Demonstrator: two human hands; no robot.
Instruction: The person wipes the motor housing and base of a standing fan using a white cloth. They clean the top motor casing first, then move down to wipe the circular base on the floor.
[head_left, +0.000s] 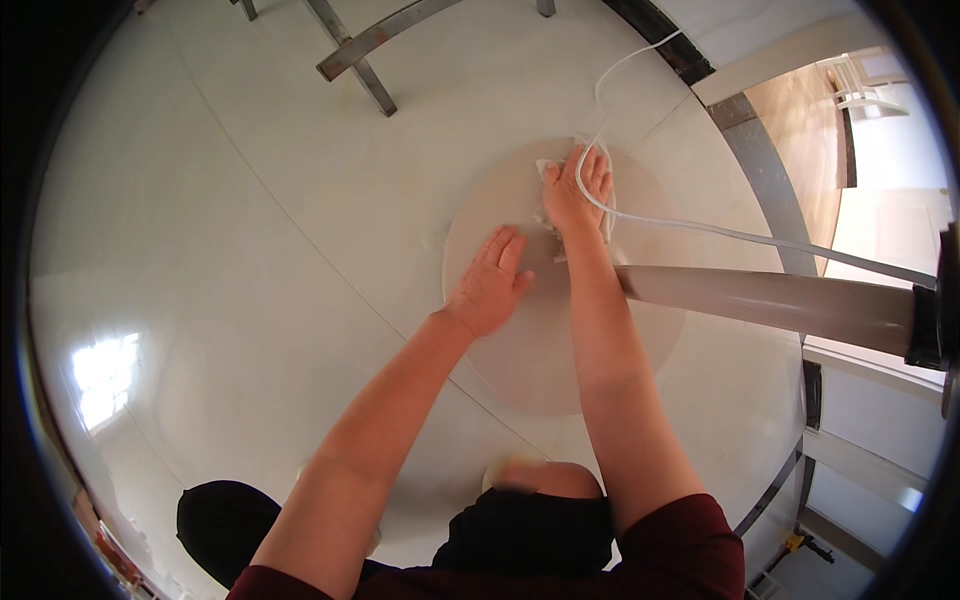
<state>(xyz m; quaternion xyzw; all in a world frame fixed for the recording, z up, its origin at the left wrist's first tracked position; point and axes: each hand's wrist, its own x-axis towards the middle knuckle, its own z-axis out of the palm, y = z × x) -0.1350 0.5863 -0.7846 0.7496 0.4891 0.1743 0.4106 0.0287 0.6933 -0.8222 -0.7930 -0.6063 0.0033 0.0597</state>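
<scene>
My right hand (577, 193) presses a crumpled whitish cloth (550, 166) down on a round beige base (487, 191) that sits on the floor. A white cable (675, 220) loops across the back of this hand. With the thumb apart and nothing in it, my left hand (491, 285) is over the left part of the same base. Whether its palm touches the base I cannot tell. A beige pole (765, 300) rises from the base on the right, its lower end partly hidden by my right forearm. A black fitting (926, 326) caps the pole's near end.
Glossy pale floor tiles (225, 262) surround the base. A metal frame (367, 52) with bar legs stands ahead. Along the right are a grey doorway threshold (765, 180) and a white chair (862, 94) beyond it. A yellow-and-black tool (795, 541) lies at lower right.
</scene>
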